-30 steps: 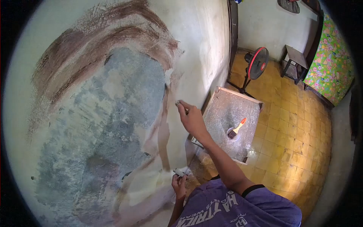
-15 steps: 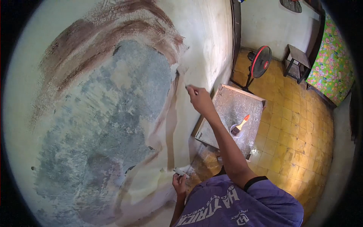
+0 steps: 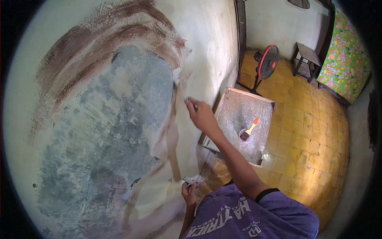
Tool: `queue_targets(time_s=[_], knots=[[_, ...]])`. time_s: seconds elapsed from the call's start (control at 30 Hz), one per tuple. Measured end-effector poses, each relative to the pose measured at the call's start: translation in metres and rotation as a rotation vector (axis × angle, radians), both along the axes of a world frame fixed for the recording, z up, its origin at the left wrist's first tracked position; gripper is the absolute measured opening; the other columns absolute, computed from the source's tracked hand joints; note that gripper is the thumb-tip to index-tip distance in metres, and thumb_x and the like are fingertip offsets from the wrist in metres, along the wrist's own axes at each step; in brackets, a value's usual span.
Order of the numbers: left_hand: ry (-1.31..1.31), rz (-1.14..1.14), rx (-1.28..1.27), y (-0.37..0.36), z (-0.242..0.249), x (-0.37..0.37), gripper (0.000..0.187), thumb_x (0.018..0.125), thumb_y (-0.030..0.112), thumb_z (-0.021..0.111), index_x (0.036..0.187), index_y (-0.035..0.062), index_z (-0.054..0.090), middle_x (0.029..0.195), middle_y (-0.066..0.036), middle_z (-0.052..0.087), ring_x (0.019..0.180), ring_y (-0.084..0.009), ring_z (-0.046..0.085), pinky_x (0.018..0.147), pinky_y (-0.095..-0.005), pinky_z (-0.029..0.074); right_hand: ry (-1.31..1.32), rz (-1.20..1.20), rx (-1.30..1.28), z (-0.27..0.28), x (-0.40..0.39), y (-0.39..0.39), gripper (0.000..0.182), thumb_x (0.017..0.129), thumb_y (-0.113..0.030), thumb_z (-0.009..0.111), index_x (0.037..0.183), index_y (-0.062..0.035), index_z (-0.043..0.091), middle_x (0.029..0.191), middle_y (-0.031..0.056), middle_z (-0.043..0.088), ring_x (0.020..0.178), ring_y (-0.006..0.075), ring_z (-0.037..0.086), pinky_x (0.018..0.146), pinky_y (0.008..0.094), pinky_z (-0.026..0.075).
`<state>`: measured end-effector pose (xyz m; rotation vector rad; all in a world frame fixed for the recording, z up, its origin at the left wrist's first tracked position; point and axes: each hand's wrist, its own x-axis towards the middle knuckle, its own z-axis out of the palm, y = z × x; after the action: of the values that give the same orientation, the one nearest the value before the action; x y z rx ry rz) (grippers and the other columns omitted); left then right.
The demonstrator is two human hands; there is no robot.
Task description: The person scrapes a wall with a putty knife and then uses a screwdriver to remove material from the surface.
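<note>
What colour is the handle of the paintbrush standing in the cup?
Orange, on the paintbrush in the cup; the head view shows it.

My wall (image 3: 207, 47) is cream with brown streaks and grey patches; my shirt (image 3: 254, 215) purple, the floor (image 3: 310, 131) yellow, the curtain (image 3: 346, 59) green, flowered.

Brush (image 3: 250, 128) in cup (image 3: 245, 135) on table (image 3: 234, 115).
</note>
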<state>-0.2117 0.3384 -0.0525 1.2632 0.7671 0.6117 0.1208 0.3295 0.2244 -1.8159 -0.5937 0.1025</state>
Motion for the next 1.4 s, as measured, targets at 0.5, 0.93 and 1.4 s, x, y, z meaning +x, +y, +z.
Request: queue_targets(time_s=[0.5,0.93,1.4], knots=[[0.012,-0.005,-0.028,0.007,0.022,0.004,0.035,0.089,0.008,0.069,0.119,-0.0014,0.054,0.108,-0.008,0.062,0.096,-0.0171,0.061,0.086,-0.0314,0.048,0.134,0.048,-0.014,0.012,0.036,-0.006,0.040,0.098,-0.034,0.055,0.112,0.0010,0.068,0.094,0.0264,0.070,0.090,0.0330,0.071,0.082,0.0392,0.053],[-0.036,-0.061,-0.037,0.004,0.028,0.016,0.033,0.090,0.009,0.068,0.117,-0.0025,0.054,0.105,-0.007,0.061,0.095,-0.0167,0.062,0.084,-0.0313,0.050,-0.104,-0.054,0.147,-0.002,0.013,0.007,0.035,0.096,-0.029,0.053,0.096,0.0026,0.068,0.079,0.0310,0.062,0.078,0.0492,0.062,0.074,0.0502,0.050],[-0.019,-0.031,-0.015,-0.003,0.024,0.003,0.033,0.089,0.007,0.066,0.119,-0.0027,0.054,0.104,-0.008,0.061,0.094,-0.0192,0.064,0.081,-0.0338,0.054,-0.020,0.019,0.068,0.017,0.029,-0.009,0.037,0.096,-0.031,0.052,0.102,0.0004,0.071,0.084,0.0297,0.066,0.084,0.0456,0.066,0.080,0.0463,0.053]])
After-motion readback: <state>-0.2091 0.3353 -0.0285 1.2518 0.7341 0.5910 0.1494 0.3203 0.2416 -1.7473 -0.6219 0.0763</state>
